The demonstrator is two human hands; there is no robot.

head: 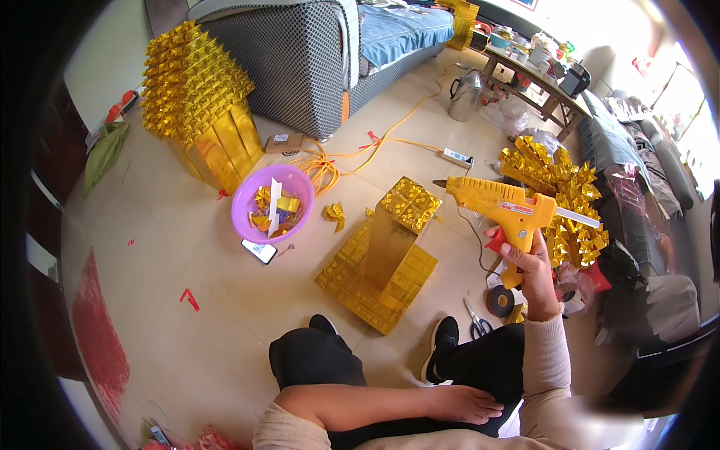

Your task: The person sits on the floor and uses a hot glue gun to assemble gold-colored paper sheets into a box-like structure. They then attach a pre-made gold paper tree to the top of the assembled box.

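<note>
My right hand [531, 264] grips the handle of a yellow hot glue gun [498, 205], a finger at its red trigger. The nozzle points left, and a white glue stick [578, 217] sticks out of its back. My left hand [469, 404] lies flat across my right thigh and holds nothing. On the floor before me stands a gold foil-covered post [388, 247], rising from a flat gold base [349, 281]. Its top bears small embossed shapes. The nozzle tip is near the post's upper right corner; I cannot tell how far apart they are.
A purple plastic basin [239, 211] with foil scraps stands beside a phone [259, 251]. Behind are a spiky gold-foil structure [197, 101] and a coiled orange extension cord [320, 169]. Scissors [478, 323], a tape roll [500, 301] and folded gold-foil pieces [579, 191] lie right.
</note>
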